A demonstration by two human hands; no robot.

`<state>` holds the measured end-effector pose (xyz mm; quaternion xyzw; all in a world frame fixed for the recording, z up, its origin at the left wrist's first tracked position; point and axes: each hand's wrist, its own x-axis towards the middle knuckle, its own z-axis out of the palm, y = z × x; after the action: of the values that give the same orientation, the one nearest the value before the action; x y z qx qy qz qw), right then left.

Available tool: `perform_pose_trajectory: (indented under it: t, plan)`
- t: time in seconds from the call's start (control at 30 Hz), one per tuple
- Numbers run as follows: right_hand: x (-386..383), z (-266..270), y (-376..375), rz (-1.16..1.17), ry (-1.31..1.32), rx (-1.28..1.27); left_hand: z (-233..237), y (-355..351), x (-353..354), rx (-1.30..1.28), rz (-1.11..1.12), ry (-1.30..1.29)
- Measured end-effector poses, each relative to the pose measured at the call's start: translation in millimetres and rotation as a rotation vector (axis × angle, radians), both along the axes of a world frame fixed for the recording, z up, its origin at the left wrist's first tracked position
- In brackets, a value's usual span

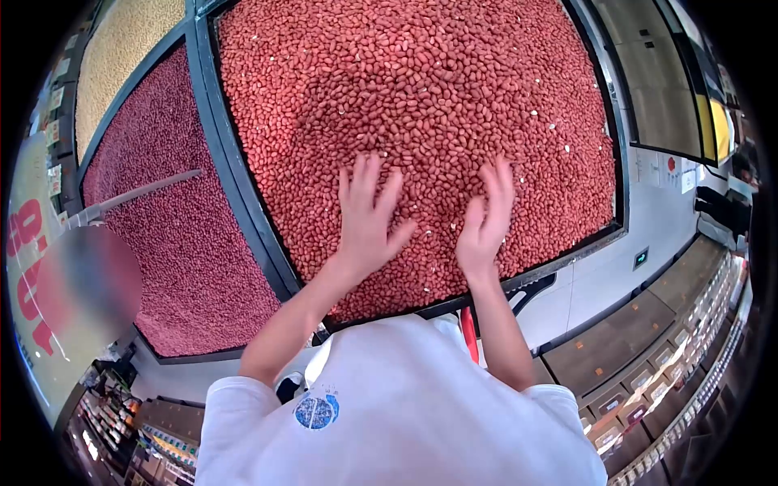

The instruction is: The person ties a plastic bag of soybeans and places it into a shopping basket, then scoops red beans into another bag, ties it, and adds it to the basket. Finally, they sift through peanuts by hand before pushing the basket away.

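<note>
Red-skinned peanuts (429,97) fill a wide, dark-rimmed bin in front of me. My left hand (369,219) is over the near part of the pile, palm down, its fingers spread and its thumb pointing right. A short way to the right, my right hand (486,220) is turned partly on its side, fingers stretched forward and thumb apart. Both hands are low over the peanuts, and neither holds anything. A few pale bits lie scattered among the red skins.
Left of the peanuts, a bin of small dark-red beans (182,243) has a pale stick-like handle (146,193) across it. Beyond it is a bin of cream-coloured beans (121,57). The peanut bin's dark rim (567,255) runs close before my body. Shelves (640,332) stand at right.
</note>
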<state>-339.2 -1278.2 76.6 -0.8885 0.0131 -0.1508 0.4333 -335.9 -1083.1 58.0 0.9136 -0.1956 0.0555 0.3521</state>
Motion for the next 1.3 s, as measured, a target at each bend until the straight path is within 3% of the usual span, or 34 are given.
perform_pose_trajectory:
  t: [0.13,0.2,0.33,0.53,0.7,0.8,0.87,1.0,1.13,1.23,1.3]
  plan:
    - [-78,-15,3,0.212,0.072,-0.186,-24,0,-90,0.218,-0.381,-0.052]
    - [-104,-20,3,0.314,0.084,-0.304,-30,-9,-98,0.225,-0.505,-0.061]
    - [-107,-29,-12,0.274,0.16,-0.517,-27,-27,-45,0.329,-0.414,-0.209]
    - [-13,-42,-28,0.162,-0.018,-0.607,-8,-44,49,0.377,-0.229,-0.403]
    - [21,-16,-28,-0.016,-0.17,-0.489,20,-44,57,0.307,-0.256,-0.337]
    - [-5,-11,-49,-0.071,-0.008,-0.469,5,-42,48,0.445,-0.28,-0.291]
    - [-38,-1,-67,-0.188,-0.018,-0.396,16,-43,36,0.365,-0.231,-0.322]
    - [-149,4,-104,-0.476,0.103,-0.212,25,-54,-12,0.117,-0.381,-0.186]
    - [-287,-14,-114,-0.681,0.615,0.166,7,-73,-72,-0.032,-0.505,0.003]
    - [-379,-43,-87,-0.348,0.787,-0.079,6,-97,-113,0.0,-0.613,0.101]
    - [-385,-26,-62,-0.334,0.814,-0.218,1,-111,-135,0.072,-0.673,0.127]
